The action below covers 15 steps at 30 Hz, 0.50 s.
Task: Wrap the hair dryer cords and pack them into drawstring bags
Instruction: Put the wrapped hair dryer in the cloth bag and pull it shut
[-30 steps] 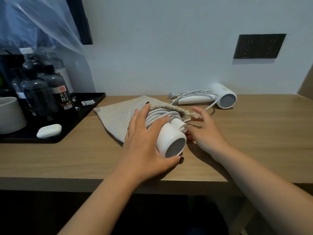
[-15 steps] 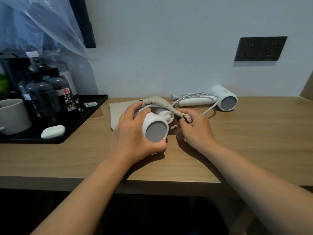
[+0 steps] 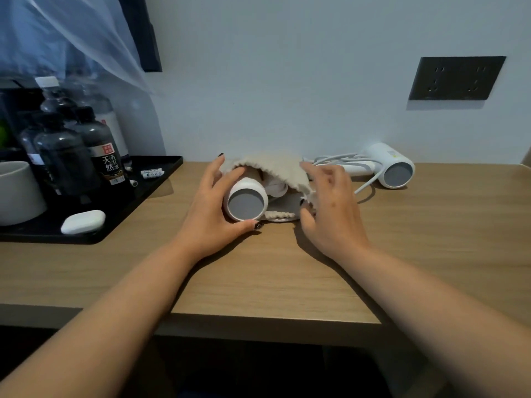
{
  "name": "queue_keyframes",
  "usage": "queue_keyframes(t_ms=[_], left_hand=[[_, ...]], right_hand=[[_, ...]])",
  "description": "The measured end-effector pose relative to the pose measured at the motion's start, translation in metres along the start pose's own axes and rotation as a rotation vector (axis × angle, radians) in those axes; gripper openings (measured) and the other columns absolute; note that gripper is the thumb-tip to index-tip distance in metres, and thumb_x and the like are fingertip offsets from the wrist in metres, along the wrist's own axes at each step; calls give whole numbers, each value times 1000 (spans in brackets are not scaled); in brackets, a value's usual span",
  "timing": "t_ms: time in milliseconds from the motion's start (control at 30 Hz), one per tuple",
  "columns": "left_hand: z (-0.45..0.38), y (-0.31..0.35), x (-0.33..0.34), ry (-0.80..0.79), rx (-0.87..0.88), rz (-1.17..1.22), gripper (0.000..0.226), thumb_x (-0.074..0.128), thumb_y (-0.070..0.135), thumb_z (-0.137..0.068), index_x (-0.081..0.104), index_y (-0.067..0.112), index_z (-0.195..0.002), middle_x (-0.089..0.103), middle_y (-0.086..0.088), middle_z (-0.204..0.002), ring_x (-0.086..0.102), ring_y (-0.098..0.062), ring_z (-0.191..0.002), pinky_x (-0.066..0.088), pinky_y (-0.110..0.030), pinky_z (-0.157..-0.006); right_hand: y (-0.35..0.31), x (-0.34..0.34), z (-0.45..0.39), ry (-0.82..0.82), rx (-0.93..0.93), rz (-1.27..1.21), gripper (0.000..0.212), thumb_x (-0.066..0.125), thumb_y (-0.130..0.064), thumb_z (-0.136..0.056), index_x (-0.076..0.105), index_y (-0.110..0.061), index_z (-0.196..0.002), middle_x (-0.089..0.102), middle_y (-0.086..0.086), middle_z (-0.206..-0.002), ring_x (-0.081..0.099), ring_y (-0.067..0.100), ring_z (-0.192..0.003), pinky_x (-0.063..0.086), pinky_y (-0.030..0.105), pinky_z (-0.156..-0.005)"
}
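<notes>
A white hair dryer (image 3: 246, 202) lies on the wooden desk with its round grey end facing me, partly inside the mouth of a beige drawstring bag (image 3: 280, 168). My left hand (image 3: 214, 208) grips the dryer's barrel, fingers over the top and thumb underneath. My right hand (image 3: 330, 208) holds the bag's gathered rim at the right side of the opening. The bag's upper edge is pulled over the dryer's back part, which hides the wrapped cord. A second white hair dryer (image 3: 393, 166) with a loose white cord (image 3: 336, 160) lies at the back right by the wall.
A black tray (image 3: 143, 196) at the left holds several dark bottles (image 3: 69, 156), a white cup (image 3: 17, 191) and a small white case (image 3: 83, 221). A dark wall socket panel (image 3: 457, 79) sits up on the right. The desk's front edge runs close below my forearms.
The bag's rim has been pulled further up and over the dryer. My right hand moved right along the rim. The left hand kept its grip on the barrel.
</notes>
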<state>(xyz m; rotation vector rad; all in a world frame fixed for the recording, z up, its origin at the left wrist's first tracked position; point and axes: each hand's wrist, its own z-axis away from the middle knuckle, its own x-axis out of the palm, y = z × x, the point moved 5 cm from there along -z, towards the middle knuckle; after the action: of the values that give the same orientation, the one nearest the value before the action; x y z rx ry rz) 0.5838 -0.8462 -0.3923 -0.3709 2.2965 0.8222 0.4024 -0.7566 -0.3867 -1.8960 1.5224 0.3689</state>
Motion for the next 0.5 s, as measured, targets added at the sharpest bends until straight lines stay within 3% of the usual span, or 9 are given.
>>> queue_keyframes(t_ms=[100, 233, 367, 433, 500], left_hand=[[4, -10, 0, -86, -20, 66, 88, 85, 16, -70, 40, 31, -144, 11, 1, -162, 13, -12, -148, 21, -25, -115], [10, -31, -11, -118, -122, 225, 83, 78, 4, -73, 44, 33, -143, 23, 6, -157, 28, -14, -145, 38, -45, -112], [12, -31, -13, -75, -195, 262, 60, 59, 0, -88, 49, 29, -140, 40, 4, -149, 46, -17, -131, 46, -42, -105], [11, -31, -15, 8, -258, 178, 52, 49, 4, -95, 49, 28, -140, 47, 0, -144, 52, -18, -119, 49, -40, -97], [10, -29, -17, 69, -273, 44, 47, 52, 13, -96, 49, 27, -140, 51, -1, -140, 52, -14, -115, 46, -32, -94]], right_hand=[[-26, 8, 2, 15, -381, 122, 60, 67, -10, -72, 56, -13, -132, 48, 22, -132, 42, 36, -123, 39, 51, -99], [-36, 23, 0, -72, -539, 250, 60, 70, -33, -78, 56, -16, -134, 45, 23, -140, 38, 39, -132, 32, 52, -105], [-48, 33, -6, -84, -565, 303, 62, 65, -45, -80, 55, -15, -133, 48, 21, -139, 40, 39, -131, 34, 52, -102], [-54, 39, -9, -73, -554, 315, 63, 69, -45, -78, 56, -14, -132, 50, 21, -137, 43, 38, -129, 35, 51, -101], [-56, 42, -10, -60, -536, 322, 62, 69, -42, -78, 57, -12, -131, 51, 20, -136, 45, 38, -128, 36, 51, -100]])
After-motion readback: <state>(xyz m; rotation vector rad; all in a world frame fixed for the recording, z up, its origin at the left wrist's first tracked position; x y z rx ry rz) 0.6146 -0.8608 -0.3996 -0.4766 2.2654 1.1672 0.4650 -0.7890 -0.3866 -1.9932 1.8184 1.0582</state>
